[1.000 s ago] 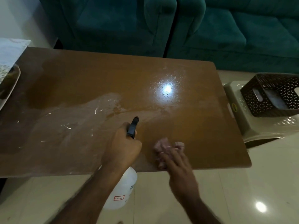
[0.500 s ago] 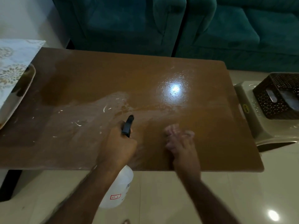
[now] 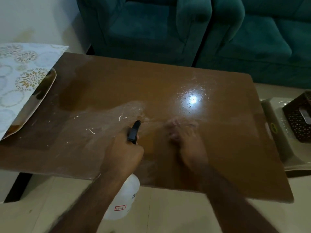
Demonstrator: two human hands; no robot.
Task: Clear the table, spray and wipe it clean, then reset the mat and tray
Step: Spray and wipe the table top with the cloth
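The teal sofa filled the far side of my view, running along the back edge of the brown table. The table top was wet and streaked. A whitish smear spread across its middle left, and a lamp glare sat on beaded droplets right of centre. Off the table's left end lay the patterned mat, and the tray showed from under it, its rim over the table's left edge. At the right end, just beside the table, a pale plastic stool carried a dark perforated basket.

The left hand gripped the white spray bottle at its neck, fingers curled tight round it. The black nozzle pointed away over the wet patch, while the bottle's body hung below the table's near edge.

The right hand was down on the table top, right of the nozzle and near the middle. It was smeared by motion — I could not tell whether its fingers were spread or pressed together. A pinkish cloth showed at its fingertips against the wet surface, too blurred for me to make out its shape.
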